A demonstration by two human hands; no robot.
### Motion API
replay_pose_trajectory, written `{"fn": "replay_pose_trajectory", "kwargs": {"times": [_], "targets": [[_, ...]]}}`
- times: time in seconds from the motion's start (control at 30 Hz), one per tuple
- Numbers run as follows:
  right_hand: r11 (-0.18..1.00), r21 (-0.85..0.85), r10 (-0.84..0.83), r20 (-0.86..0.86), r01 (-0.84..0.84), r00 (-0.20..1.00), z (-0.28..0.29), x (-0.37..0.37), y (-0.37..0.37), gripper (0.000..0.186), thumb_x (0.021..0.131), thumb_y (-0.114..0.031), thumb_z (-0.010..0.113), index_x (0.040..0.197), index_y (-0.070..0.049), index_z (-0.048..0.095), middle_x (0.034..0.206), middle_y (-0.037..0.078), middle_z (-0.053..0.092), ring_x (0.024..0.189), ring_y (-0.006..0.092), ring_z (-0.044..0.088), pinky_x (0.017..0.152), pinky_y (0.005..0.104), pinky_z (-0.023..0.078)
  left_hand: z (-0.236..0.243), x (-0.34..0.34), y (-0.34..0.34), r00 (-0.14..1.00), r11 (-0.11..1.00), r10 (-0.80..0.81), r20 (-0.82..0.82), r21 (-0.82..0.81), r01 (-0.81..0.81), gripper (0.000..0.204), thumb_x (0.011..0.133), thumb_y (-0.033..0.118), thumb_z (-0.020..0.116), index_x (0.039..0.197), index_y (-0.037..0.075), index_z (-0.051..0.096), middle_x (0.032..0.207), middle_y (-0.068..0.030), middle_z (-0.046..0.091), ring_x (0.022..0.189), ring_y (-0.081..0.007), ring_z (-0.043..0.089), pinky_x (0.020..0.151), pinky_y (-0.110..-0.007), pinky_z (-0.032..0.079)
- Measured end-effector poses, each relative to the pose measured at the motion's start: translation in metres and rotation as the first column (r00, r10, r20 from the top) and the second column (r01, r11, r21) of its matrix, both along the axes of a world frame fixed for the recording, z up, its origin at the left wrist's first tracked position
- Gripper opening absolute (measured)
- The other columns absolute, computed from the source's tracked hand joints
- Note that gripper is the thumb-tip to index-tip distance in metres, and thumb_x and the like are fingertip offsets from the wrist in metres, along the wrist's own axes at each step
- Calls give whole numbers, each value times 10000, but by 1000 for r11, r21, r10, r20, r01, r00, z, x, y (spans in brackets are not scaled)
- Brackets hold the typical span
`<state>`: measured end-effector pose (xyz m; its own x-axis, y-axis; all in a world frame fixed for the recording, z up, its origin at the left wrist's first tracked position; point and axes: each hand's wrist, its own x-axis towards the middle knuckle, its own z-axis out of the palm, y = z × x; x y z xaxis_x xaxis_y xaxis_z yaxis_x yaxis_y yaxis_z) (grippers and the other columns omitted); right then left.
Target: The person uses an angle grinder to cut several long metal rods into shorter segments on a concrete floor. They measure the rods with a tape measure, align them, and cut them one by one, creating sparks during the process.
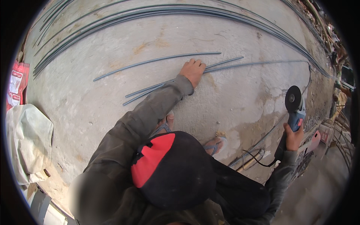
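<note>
Left hand (193, 72): reaching forward, fingers bent over thin blue-grey steel rods (232, 60) on grey concrete floor (90, 108); cannot tell whether clamped.
Right hand (294, 138): out sideways, fingers clamped around blue-and-black angle grinder (294, 120).
Red-and-white bag (23, 75): contents hidden.

Steel rods (168, 11), an angle grinder (295, 119) and bare concrete floor (240, 99) suggest a building site.

Wide head-worn fisheye — downward from above both hands (193, 73) (294, 138)

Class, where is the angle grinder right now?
In the head view, the angle grinder is on the right side, held in the person's right hand.
</note>
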<state>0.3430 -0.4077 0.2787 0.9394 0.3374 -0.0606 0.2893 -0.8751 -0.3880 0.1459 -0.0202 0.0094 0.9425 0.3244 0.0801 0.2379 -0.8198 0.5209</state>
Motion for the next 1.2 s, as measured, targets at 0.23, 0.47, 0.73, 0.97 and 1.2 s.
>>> {"fn": "replay_pose_trajectory", "kwargs": {"times": [0.23, 0.47, 0.73, 0.97, 1.2], "targets": [[988, -11, -156, -64, 156, 986, 21, -27, -20, 578, 791, -210, 799, 1267, 47, 596, 1055, 114, 675, 945, 225, 633, 878, 359, 499, -22, 3, -5, 994, 988, 67, 90, -142, -54, 205, 881, 13, 625, 1074, 45, 688, 1107, -129, 617, 1057, -333, 567, 920, -434, 488], [982, -45, -182, -17, 181, 983, 30, -41, -43, 613, 794, -226, 801, 1296, 57, 593, 1058, 135, 680, 938, 241, 637, 870, 371, 501, -2, 23, -13, 981, 970, 162, -107, -166, -179, 165, 897, 50, 630, 1052, 17, 672, 1105, -151, 607, 1099, -319, 558, 942, -435, 465], [989, -51, -132, 97, 137, 987, 35, -49, 1, 607, 813, -219, 800, 1290, 84, 578, 1000, 110, 654, 812, 194, 612, 727, 333, 499, -10, 10, -21, 973, 966, 218, -79, -125, -226, 215, 888, 89, 649, 1093, 25, 663, 1122, -140, 599, 1127, -304, 538, 944, -437, 422], [968, -242, 128, 242, -68, 962, 36, -41, 5, 548, 797, -234, 827, 1213, 58, 623, 1031, 106, 667, 902, 206, 623, 813, 345, 497, 0, 25, -26, 969, 954, 214, -124, -188, -235, 198, 897, 81, 614, 1086, 36, 653, 1121, -137, 606, 1145, -299, 545, 955, -435, 429], [984, 45, -164, -140, 172, 976, 28, -38, 36, 427, 779, -180, 810, 1108, 27, 636, 887, 76, 671, 682, 162, 626, 635, 331, 505, -26, 34, -36, 969, 955, 243, 47, -190, -230, 132, 948, 156, 629, 1037, 58, 629, 1084, -113, 608, 1093, -298, 552, 935, -444, 437]]}}
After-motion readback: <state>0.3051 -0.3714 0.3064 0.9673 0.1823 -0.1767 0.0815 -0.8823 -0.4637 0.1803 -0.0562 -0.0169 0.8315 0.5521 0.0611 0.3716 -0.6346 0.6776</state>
